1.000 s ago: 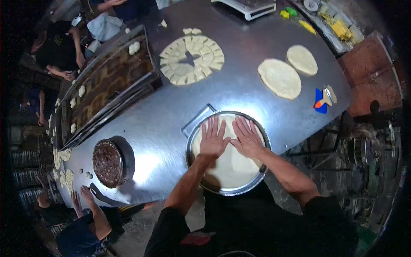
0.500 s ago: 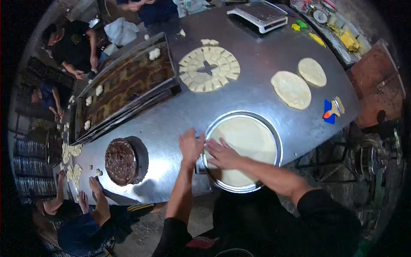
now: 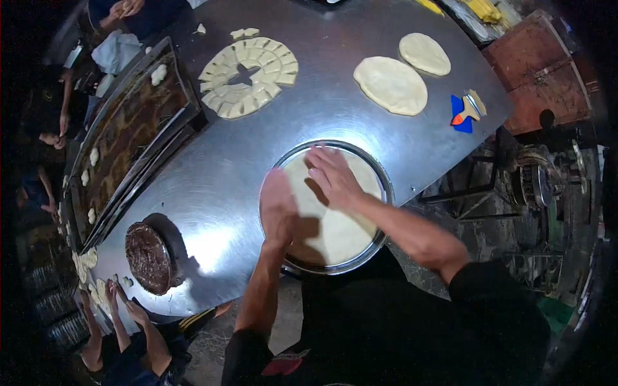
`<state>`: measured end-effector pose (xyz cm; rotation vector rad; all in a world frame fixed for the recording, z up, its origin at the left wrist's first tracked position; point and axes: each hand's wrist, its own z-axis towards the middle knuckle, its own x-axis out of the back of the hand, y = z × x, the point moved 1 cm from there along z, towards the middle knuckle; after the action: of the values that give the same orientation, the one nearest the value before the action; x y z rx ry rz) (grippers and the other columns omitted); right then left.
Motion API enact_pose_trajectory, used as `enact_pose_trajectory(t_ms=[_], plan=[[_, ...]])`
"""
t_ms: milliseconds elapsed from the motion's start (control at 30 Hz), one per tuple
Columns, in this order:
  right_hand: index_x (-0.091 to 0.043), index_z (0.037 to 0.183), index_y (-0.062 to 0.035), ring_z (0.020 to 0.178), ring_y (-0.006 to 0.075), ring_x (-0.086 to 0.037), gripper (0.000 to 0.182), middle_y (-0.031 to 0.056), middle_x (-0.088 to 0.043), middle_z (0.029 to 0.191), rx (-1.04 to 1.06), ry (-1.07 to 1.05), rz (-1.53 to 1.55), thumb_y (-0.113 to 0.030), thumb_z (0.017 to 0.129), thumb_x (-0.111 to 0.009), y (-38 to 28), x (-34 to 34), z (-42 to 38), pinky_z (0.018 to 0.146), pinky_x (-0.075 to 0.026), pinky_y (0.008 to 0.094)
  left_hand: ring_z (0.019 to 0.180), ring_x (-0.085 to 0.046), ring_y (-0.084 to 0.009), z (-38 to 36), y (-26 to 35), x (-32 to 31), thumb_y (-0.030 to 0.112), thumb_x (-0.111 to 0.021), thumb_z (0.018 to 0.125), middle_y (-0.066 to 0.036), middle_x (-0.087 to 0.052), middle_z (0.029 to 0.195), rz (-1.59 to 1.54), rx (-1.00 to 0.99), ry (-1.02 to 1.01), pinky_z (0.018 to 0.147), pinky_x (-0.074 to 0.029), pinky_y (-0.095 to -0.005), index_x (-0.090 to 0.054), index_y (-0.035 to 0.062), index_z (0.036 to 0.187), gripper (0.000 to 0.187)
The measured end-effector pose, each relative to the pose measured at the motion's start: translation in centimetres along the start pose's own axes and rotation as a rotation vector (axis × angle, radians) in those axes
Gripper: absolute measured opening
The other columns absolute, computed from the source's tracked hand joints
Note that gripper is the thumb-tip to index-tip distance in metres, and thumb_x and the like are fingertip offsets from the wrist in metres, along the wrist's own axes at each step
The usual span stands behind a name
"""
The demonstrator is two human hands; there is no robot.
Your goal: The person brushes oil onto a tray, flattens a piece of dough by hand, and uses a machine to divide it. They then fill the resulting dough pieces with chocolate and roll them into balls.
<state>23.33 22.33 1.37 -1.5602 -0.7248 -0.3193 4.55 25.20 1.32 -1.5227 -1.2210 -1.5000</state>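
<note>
Worktable: a metal table point(image 3: 228, 161) carries the items listed, with bright glare in its middle and toward its left side.
Tray, left: a large browned baking tray point(image 3: 129, 138) lies at an angle, small pale lumps on it; a white bag point(image 3: 117, 51) sits beyond.
Cut dough: a slit ring of dough point(image 3: 281, 62), its centre open in a cross shape, lies near the tray's far end.
Dark round: a brown-topped round point(image 3: 147, 257) stands left of the pan, well apart.
Dough discs: a nearer disc point(image 3: 391, 85) and a farther disc point(image 3: 425, 54) lie close together, beyond the pan to the right.
Tools: a brush point(image 3: 475, 106) lies across a blue piece point(image 3: 464, 127) near the right edge.
Co-workers: another person's hand point(image 3: 136, 312) reaches in at lower left.
Obstruction: the wearer's hands cover part of the dough sheet and the pan's left rim; their shadows darken the sheet.
Right hand: the right hand point(image 3: 331, 172) is over the sheet, fingers extended, holding nothing; contact cannot be told.
Left hand: the left hand point(image 3: 278, 199), over the left rim, is blurred; its grip cannot be told.
Pan: the round pan point(image 3: 387, 193), shiny-rimmed, sits at the table's near edge, before the wearer.
Dough sheet: the dough sheet point(image 3: 341, 228) lies inside it, pale, flat, smooth and spread nearly to the wall.
</note>
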Motion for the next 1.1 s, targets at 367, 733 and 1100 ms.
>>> enact_pose_trajectory(t_ms=[367,733,1100], plan=[[-0.035,0.140,-0.0023,0.141,0.0341,-0.021,0.059,0.0193,-0.029,0.149,-0.042,0.253,-0.413,-0.037,0.095,-0.046,2.5,0.8,-3.1,0.115,-0.013,0.0500,0.133,-0.036,-0.0410,1.1,2.6,-1.9,0.031,-0.053,0.090,-0.025,-0.037,0.143,-0.075,-0.401,0.194,0.109,-0.027,-0.0525,-0.039,-0.0019,0.139,0.060],[-0.043,0.135,-0.0013,0.138,0.0346,-0.027,0.056,0.0214,-0.034,0.146,0.176,0.227,-0.630,-0.035,0.091,-0.050,2.7,1.5,2.0,0.111,-0.017,0.0557,0.112,-0.057,-0.0368,4.9,-3.4,1.4,0.020,-0.053,0.092,-0.022,-0.060,0.117,-0.310,-0.217,0.399,0.106,-0.032,-0.0496,-0.048,-0.0017,0.128,0.042],[-0.025,0.144,0.0049,0.144,0.0313,-0.015,0.073,0.0211,-0.023,0.152,0.229,-0.212,-0.532,-0.044,0.093,-0.044,-4.3,-5.2,1.8,0.114,-0.010,0.0541,0.132,-0.041,-0.0315,2.4,-4.3,-2.2,0.020,-0.043,0.096,-0.018,-0.053,0.132,-0.661,-0.036,0.145,0.110,-0.025,-0.0518,-0.049,0.0055,0.130,0.037]])
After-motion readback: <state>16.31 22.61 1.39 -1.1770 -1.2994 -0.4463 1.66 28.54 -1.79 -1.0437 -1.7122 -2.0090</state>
